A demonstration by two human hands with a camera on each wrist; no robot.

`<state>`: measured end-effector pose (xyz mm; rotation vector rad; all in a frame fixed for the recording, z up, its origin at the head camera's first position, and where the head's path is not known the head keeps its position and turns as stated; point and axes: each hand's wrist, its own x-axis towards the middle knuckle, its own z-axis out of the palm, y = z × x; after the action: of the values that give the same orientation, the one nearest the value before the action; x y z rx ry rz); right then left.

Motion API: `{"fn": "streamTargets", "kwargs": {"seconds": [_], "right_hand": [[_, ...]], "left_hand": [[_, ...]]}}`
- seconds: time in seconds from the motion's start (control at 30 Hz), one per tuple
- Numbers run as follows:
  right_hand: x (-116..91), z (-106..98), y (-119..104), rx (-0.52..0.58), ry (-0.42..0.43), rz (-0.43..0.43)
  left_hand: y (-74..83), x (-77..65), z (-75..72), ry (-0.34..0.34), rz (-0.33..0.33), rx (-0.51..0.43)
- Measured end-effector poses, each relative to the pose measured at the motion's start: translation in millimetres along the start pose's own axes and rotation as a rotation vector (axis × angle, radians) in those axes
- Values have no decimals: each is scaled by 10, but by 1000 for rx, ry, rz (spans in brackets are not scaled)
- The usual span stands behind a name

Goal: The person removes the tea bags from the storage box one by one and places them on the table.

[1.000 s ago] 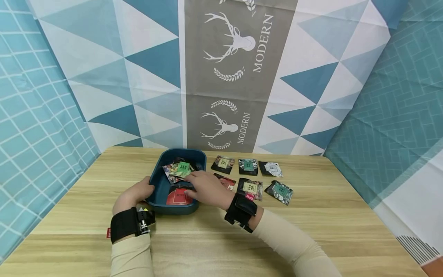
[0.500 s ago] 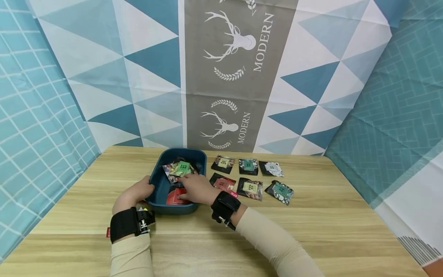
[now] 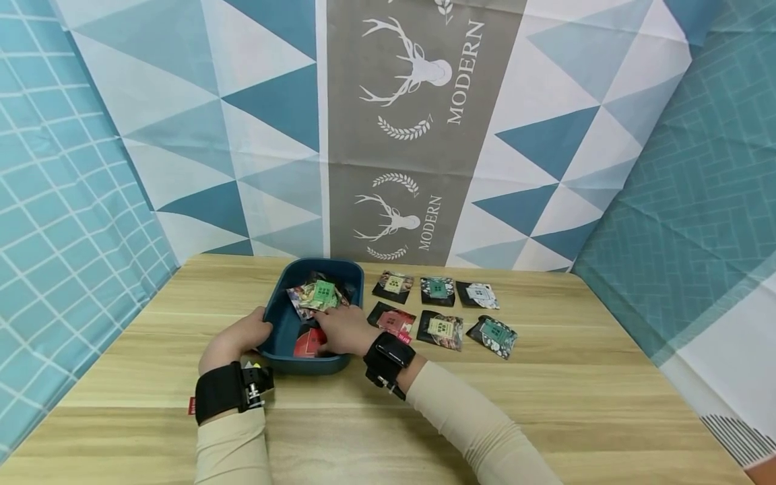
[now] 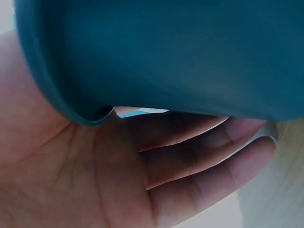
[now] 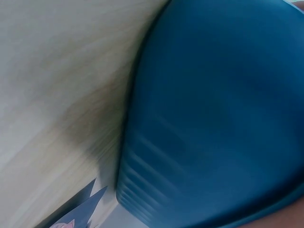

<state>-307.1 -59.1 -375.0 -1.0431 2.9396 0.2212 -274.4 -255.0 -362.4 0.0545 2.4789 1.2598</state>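
Below "MODERN" lettering [image 3: 429, 223], left hand [image 3: 241, 335] grips blue bin [image 3: 306, 366]; hold of right hand [image 3: 345, 329] unclear.

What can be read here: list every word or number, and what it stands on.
"MODERN": sideways, high on the grey wall panel.
"MODERN": sideways again, lower on the same panel.
Packets: printed, but too small to read.
Red wristband tags: too small to read.

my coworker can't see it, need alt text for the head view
A person's right hand is inside a blue bin of packets while the left hand holds its side. Six more packets lie in two rows on a table, a patterned backdrop behind.
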Motion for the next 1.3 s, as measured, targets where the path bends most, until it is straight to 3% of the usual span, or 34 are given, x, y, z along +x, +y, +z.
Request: {"fn": "streamTargets", "kwargs": {"seconds": [0.73, 1.3], "right_hand": [[21, 8, 24, 45, -11, -18], [3, 12, 51, 130, 79, -9]], "left_hand": [[28, -4, 3, 5, -20, 13], [30, -13, 4, 2, -23, 17]]}}
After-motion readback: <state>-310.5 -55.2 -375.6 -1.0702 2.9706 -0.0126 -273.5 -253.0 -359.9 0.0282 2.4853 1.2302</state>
